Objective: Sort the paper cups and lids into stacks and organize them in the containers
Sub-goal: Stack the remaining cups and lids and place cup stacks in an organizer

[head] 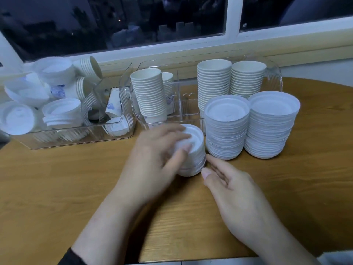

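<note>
**Squaring up the short lid stack before it goes in a container**

We have a short stack of lids [193,150] standing on the table [57,188], toward its far edge, just in front of the divided clear container [183,104] and just left of two taller lid stacks [226,131] [271,125]. Our left hand [152,159] curls over the short stack, fingers across its top and thumb down its near side. Our right hand [235,190] lies loose, fingers nearly straight, with the thumb tip at the stack's base and nothing in its hold.

To do this well, we judge the lids need pressing down evenly from above while the right hand steadies the rim, so the stack nests straight and does not lean. We keep it apart from the neighbouring stack to avoid knocking that over.

The cup stacks [214,85] already stand in the divided container. The left container [76,131] by the table's far left edge holds loose lids and cups, so sorting looks unfinished.
</note>
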### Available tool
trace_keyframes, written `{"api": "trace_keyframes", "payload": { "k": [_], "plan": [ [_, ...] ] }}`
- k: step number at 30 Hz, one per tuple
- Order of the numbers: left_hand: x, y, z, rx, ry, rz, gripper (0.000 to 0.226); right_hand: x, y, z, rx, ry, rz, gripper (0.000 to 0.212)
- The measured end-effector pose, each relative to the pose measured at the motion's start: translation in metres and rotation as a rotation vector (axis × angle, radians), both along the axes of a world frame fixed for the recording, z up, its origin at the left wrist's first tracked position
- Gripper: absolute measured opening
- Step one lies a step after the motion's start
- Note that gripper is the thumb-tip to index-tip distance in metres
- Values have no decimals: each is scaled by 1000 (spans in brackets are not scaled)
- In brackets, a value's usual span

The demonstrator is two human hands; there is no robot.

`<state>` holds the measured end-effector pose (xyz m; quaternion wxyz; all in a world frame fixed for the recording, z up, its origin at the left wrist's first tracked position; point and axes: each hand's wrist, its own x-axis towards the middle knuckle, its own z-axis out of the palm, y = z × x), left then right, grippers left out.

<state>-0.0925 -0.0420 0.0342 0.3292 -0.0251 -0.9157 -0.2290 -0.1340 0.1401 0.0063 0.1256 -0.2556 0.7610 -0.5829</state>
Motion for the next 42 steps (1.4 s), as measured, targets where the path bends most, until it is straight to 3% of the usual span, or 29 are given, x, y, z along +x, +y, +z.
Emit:
{"api": "trace_keyframes", "payload": {
  "k": [3,6,14,19,24,25,28,31,35,39,42],
  "plan": [
    [1,0,-11,-138,-152,-32,33,-2,0,-5,-13,4,-30,30],
    [-3,1,-15,-158,-170,-18,34,-4,0,-10,-10,-10,-70,48],
    [-9,0,-17,-105,-171,-12,39,-5,-1,-12,-57,-92,-114,35],
    [6,-1,-4,133,21,-28,32,-2,-3,-5,-146,-138,-176,24],
    [39,-33,7,229,137,135,23,18,0,9,-164,139,-342,17],
    [47,-42,6,243,121,178,23,27,-2,15,-155,173,-339,23],
    [72,-71,0,308,37,294,22,50,-17,30,-115,202,-242,67],
    [93,-98,-3,382,-12,376,18,69,-51,52,-36,271,-124,66],
    [104,-127,1,376,-206,417,24,68,-128,88,68,442,36,11],
    [107,-149,0,466,-251,414,25,27,-232,110,162,544,73,28],
    [106,-163,-5,504,-297,394,27,-21,-304,111,204,386,-8,45]
  ]
}}
